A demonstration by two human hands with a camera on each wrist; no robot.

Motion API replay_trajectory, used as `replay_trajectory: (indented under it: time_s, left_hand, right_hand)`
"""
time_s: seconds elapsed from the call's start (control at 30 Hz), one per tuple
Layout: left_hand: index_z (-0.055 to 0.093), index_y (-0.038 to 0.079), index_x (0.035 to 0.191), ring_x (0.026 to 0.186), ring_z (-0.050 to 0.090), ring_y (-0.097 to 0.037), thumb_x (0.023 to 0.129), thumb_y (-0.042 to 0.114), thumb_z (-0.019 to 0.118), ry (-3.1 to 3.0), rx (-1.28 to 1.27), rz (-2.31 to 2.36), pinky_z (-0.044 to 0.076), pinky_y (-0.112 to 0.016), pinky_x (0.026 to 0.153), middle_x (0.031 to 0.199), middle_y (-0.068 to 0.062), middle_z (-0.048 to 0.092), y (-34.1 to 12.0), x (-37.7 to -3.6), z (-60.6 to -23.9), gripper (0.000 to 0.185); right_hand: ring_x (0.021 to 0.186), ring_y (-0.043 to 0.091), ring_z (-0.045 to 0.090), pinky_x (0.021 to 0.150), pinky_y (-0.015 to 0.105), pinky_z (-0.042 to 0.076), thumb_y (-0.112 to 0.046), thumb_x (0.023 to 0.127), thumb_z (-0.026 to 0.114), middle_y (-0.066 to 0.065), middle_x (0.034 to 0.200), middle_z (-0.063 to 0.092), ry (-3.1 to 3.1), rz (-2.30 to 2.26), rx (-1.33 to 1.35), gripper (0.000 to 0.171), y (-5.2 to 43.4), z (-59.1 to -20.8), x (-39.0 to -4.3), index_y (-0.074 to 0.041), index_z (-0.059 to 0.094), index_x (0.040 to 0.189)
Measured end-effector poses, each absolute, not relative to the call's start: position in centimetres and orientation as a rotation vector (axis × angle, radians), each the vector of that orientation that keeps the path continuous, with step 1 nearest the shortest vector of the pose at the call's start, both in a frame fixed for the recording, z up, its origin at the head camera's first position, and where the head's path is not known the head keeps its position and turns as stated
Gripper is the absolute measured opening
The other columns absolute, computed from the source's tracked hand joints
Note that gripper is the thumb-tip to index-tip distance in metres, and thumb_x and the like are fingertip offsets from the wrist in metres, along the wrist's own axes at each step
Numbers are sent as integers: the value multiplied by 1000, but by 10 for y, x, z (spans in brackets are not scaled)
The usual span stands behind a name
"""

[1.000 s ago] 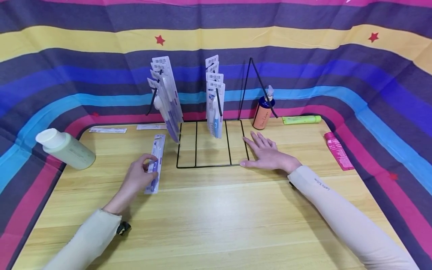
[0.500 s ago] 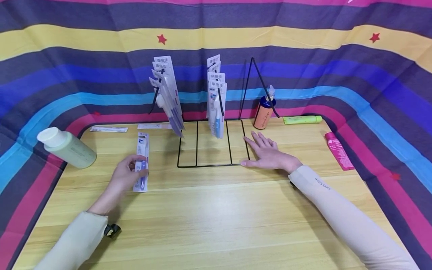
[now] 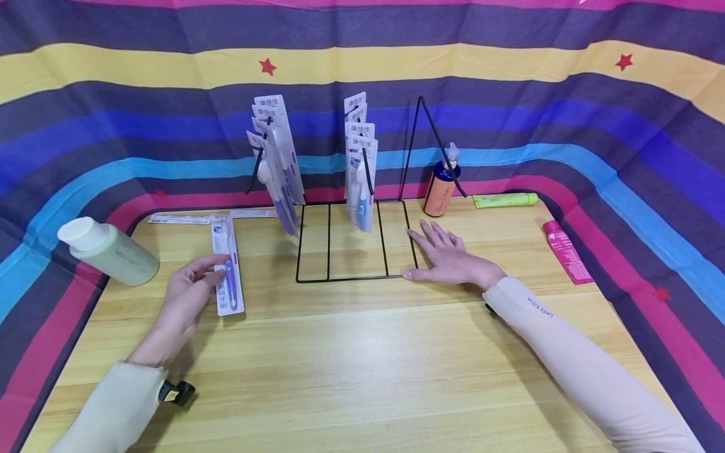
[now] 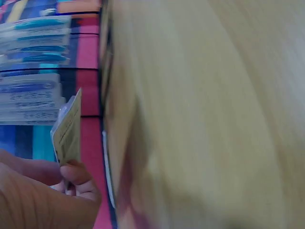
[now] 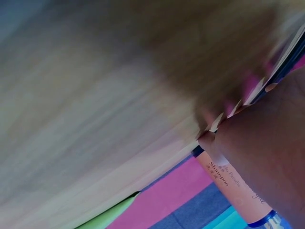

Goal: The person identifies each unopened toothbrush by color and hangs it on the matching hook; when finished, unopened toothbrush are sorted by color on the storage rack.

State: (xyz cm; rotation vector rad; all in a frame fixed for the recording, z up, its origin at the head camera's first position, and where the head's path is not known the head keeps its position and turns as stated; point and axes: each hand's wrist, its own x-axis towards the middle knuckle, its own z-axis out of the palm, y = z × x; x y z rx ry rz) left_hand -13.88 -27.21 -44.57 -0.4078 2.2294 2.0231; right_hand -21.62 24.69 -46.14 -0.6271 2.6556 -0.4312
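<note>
My left hand (image 3: 189, 289) pinches a packaged toothbrush (image 3: 230, 277) with a purple handle, over the left part of the table. In the left wrist view, thumb and fingers grip the edge of that toothbrush pack (image 4: 67, 131). My right hand (image 3: 444, 258) lies with its fingers spread at the right side of the black wire rack (image 3: 357, 278), touching its base. Purple toothbrush packs (image 3: 277, 170) hang from the rack's left hook, and blue ones (image 3: 360, 182) from the middle hook. The right hook (image 3: 433, 123) bears no packs.
Toothbrush packs (image 3: 178, 219) lie flat at the back left, near a tilted pale green bottle (image 3: 116, 251). A blue pump bottle with an orange label (image 3: 442, 189) stands behind the right hand. A green tube (image 3: 506, 200) and a pink tube (image 3: 568, 253) lie at the right.
My left hand has moved left with the toothbrush pack, away from the rack, and the pack has turned slightly. The hanging purple packs have swung a little. My right hand has stayed put.
</note>
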Motion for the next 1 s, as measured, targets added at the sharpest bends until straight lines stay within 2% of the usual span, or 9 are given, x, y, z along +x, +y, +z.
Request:
replay_trajectory:
  time_s: [0.1,0.27,0.43,0.6,0.73,0.87,1.0]
  left_hand:
    - [79,16,125,81,58,-7,105,-9,63,2049,-382,2322,50,-17,66,100,4,66,-267,-135,-438,35]
    - [77,4,120,85,71,-11,101,-18,63,1966,-244,2652,59,-20,78,103,-2,80,-249,-126,-419,33]
    - [71,-12,118,91,70,-18,97,-24,63,2022,-21,2866,59,-23,84,106,-13,78,-227,-114,-401,26]
    - [65,-24,109,88,71,-20,91,-30,59,2078,537,2945,58,-23,80,98,-17,77,-209,-101,-398,20]
    - [64,-26,104,100,73,-24,86,-34,53,2021,877,2939,57,-28,93,104,-20,78,-197,-96,-404,23]
    - [64,-28,103,106,71,-27,82,-38,49,1986,1006,2893,54,-32,101,107,-21,77,-190,-95,-412,28]
    - [63,-28,104,108,69,-27,85,-37,50,2055,992,2818,53,-33,103,108,-19,76,-189,-97,-416,25]
  right_hand:
    - [165,36,-16,125,70,0,-80,99,56,13,182,-13,2657,-424,-629,110,247,-461,-217,-22,6,178]
    - [165,37,-16,125,70,0,-80,99,56,13,181,-13,2662,-412,-632,110,247,-462,-217,-22,5,178]
    - [165,38,-15,124,71,-1,-78,100,58,15,181,-12,2667,-422,-642,110,247,-462,-217,-20,7,178]
    - [165,41,-14,124,71,-1,-79,99,57,17,181,-12,2679,-407,-656,111,248,-464,-219,-18,8,178]
    - [164,42,-13,124,71,0,-79,99,57,17,181,-12,2677,-418,-652,111,248,-464,-219,-18,8,178]
    - [164,41,-14,125,70,0,-79,99,57,16,181,-13,2665,-421,-640,111,248,-464,-219,-19,7,178]
    - [164,40,-15,125,70,-1,-80,99,57,15,181,-14,2659,-419,-637,111,248,-463,-218,-20,6,178]
